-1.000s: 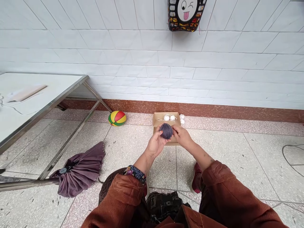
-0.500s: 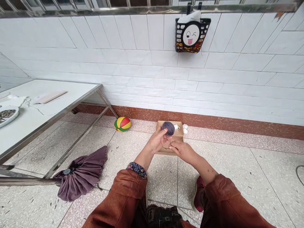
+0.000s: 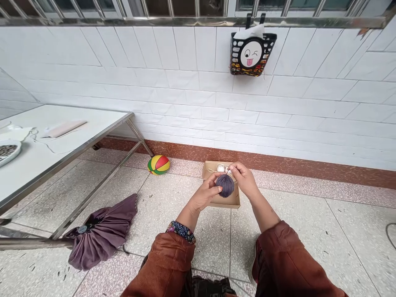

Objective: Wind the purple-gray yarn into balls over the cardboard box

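A dark purple-grey ball of yarn [image 3: 225, 186] is held in my left hand [image 3: 204, 193], thumb on its near side and fingers on its far side. My right hand [image 3: 245, 178] is at the ball's upper right, thumb and forefinger pinched together on a strand of yarn too thin to see clearly. Below both hands an open cardboard box [image 3: 230, 203] sits on the floor, partly hidden by the ball and fingers. White balls of thread [image 3: 220, 168] lie at the far side of the box.
To the left stands a white table [image 3: 89, 108] with a plate [image 3: 12, 153] on it. A colourful ball [image 3: 159, 164] rests by the wall, and a folded purple umbrella [image 3: 105, 235] lies by the table leg. A black basket [image 3: 252, 53] hangs from the window bars.
My right hand has risen from below the yarn ball to its upper right. The ball has come slightly nearer and to the right, and has turned in my left hand.
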### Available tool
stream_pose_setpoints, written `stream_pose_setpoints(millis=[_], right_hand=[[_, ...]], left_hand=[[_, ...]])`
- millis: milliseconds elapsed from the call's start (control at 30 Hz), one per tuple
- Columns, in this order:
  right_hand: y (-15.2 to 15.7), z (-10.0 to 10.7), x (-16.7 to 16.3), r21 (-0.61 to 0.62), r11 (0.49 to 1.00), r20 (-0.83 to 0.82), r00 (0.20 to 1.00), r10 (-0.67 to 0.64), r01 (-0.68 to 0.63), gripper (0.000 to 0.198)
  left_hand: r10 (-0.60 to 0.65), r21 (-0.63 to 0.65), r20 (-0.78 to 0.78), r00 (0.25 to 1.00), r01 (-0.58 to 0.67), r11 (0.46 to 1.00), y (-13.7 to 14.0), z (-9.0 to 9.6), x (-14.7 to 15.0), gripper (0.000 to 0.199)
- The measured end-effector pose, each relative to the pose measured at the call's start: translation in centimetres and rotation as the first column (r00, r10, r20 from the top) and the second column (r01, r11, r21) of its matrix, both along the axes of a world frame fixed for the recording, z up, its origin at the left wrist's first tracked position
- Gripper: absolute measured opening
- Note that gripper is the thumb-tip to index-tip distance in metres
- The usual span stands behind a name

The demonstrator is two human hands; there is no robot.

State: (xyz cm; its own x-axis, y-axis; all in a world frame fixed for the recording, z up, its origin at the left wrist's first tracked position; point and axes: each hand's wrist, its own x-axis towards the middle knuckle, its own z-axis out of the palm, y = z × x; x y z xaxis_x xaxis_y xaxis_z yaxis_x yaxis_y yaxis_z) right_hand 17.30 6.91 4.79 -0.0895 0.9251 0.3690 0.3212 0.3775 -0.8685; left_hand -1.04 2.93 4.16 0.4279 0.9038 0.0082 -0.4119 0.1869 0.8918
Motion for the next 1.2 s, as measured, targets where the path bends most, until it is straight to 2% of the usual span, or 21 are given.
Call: stream_pose_setpoints(millis=[100, 233, 400, 500, 567, 700, 833, 900, 967, 1067, 1200], right_hand=[[0.1, -2.6, -0.4, -0.114, 0.993, 0.018, 1.000, 0.014, -0.012, 0.027], [-1.0, -4.2, -1.2, -0.135, 0.987, 0.146, 0.983, 0.109, -0.089, 0.020], [-2.9, -2.6, -0.7, -0.081, 0.955, 0.297, 0.908, 0.296, -0.285, 0.022], [-3.7, -0.9, 0.4, -0.090, 0.928, 0.252, 0.893, 0.373, -0.362, 0.023], [-3.9, 0.1, 1.3, -0.085, 0.934, 0.174, 0.918, 0.356, -0.346, 0.025], [-2.8, 0.7, 2.9, -0.040, 0.977, 0.023, 0.977, 0.211, -0.210, 0.028], [-1.1, -0.7, 3.8, -0.034, 0.999, -0.051, 0.999, 0.013, -0.015, 0.030], [-0.5, -1.9, 3.9, -0.056, 0.997, -0.028, 0.998, -0.048, 0.046, 0.029], [-0.3, -3.0, 4.0, -0.066, 0.996, 0.034, 0.998, -0.054, 0.056, 0.029], [-0.5, -4.5, 3.9, -0.079, 0.995, 0.145, 0.988, -0.050, 0.062, 0.027], [-1.5, -5.3, 3.4, -0.087, 0.996, 0.292, 0.955, 0.050, -0.026, 0.021]], left_hand=[[0.052, -0.073, 0.113, 0.992, -0.044, 0.996, 0.8, 0.0, 0.3, 0.058], [0.232, -0.171, 0.102, 0.967, -0.213, 0.962, 3.0, -0.7, 0.7, 0.042], [0.319, -0.197, -0.093, 0.943, -0.332, 0.923, 4.9, -1.5, 1.1, 0.036], [0.291, -0.136, -0.231, 0.928, -0.327, 0.935, 5.0, -1.7, 1.5, 0.040], [0.258, -0.065, -0.296, 0.919, -0.289, 0.955, 4.9, -1.7, 1.7, 0.042], [0.127, 0.033, -0.356, 0.926, -0.124, 0.992, 4.2, -1.5, 2.1, 0.059], [-0.082, 0.062, -0.246, 0.966, 0.100, 0.993, 3.3, -1.1, 2.4, 0.068], [-0.149, 0.083, -0.142, 0.979, 0.162, 0.983, 3.0, -0.9, 2.5, 0.067], [-0.181, 0.055, -0.044, 0.983, 0.183, 0.982, 2.9, -0.8, 2.6, 0.065], [-0.138, -0.072, 0.077, 0.987, 0.143, 0.987, 3.1, -0.9, 2.8, 0.061], [0.082, -0.176, 0.121, 0.989, -0.060, 0.983, 4.1, -1.4, 3.0, 0.051]])
